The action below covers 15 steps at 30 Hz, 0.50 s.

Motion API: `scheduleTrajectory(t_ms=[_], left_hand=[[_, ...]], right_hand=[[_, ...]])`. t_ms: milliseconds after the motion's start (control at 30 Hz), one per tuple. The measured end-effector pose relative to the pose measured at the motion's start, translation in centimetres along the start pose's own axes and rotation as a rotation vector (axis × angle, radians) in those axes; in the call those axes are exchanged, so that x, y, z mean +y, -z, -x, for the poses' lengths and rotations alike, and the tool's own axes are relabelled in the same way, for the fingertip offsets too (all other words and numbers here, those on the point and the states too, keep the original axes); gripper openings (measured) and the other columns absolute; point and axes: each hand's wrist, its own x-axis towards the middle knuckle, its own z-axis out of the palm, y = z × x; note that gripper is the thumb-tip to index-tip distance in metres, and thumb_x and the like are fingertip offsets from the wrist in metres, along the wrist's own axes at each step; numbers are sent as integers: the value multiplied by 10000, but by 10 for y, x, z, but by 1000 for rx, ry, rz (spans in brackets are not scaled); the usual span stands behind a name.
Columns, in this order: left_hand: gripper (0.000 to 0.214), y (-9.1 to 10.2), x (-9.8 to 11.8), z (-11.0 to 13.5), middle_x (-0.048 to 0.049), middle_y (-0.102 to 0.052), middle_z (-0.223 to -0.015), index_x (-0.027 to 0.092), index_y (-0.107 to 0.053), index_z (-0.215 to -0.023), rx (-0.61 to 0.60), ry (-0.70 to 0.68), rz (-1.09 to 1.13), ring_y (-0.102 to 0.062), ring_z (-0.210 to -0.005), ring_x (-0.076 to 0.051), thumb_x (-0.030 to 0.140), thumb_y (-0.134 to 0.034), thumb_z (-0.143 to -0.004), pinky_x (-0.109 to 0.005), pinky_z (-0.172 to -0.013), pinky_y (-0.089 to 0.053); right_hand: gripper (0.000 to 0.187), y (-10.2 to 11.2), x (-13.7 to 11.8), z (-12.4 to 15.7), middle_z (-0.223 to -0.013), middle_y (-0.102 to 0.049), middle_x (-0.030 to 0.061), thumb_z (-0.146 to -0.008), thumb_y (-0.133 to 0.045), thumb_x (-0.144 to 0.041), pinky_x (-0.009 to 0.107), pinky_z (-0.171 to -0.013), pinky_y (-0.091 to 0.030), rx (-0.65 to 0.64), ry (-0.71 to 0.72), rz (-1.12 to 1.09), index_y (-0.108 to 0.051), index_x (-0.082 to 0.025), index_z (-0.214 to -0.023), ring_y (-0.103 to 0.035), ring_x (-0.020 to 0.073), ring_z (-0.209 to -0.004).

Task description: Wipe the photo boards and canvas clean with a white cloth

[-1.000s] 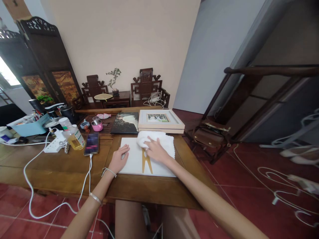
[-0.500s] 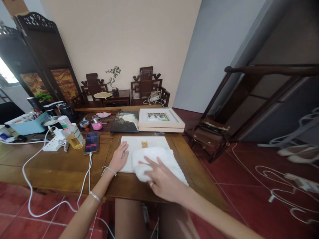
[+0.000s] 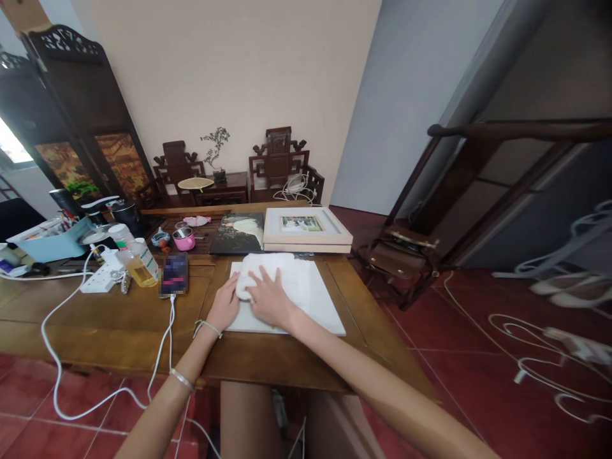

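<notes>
My right hand (image 3: 271, 294) lies on a folded white towel (image 3: 287, 271), its fingers spread over the cloth and pressing it onto a flat white board (image 3: 318, 306). The towel covers the board's far left part and reaches a little past its far edge. At the board's left edge my left hand (image 3: 225, 303) rests with its fingers stretched out, close beside the towel. The tan bear-shaped mark on the board is hidden now.
Behind the board are a light wood picture frame (image 3: 308, 239) and a dark picture panel (image 3: 236, 233). To the left stand a phone (image 3: 173, 275) on a cable, a bottle of yellow liquid (image 3: 143, 268), a power strip (image 3: 100, 280) and a pink cup (image 3: 183, 240).
My right hand has slid the towel away from me and to the left, covering the bear-shaped mark and baring the board's near right part. The left hand stays at the left edge.
</notes>
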Motion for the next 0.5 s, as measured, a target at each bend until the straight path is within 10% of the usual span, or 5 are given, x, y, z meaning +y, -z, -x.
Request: scheduleTrajectory(t_ms=[267, 500], left_hand=[[408, -5, -4, 1, -110, -480, -1334, 111, -553, -1198, -12, 8, -60, -385, -1283, -206, 169, -400, -824, -400, -1097, -274], [389, -5, -5, 1, -105, -484, -1332, 128, -558, -1191, 0, 9, -18, -387, -1282, -212, 225, -401, -848, -402, -1091, -279]], right_hand=[[298, 21, -7, 92, -1383, -412, 89, -698, -482, -145, 588, -1040, -86, -105, 187, -160, -641, -189, -946, -171, 307, -1341], [361, 22, 30, 28, -1175, -568, 191, -789, -392, -164, 588, -982, -214, -102, -7, -102, -583, -134, -1094, -240, 308, -1317]])
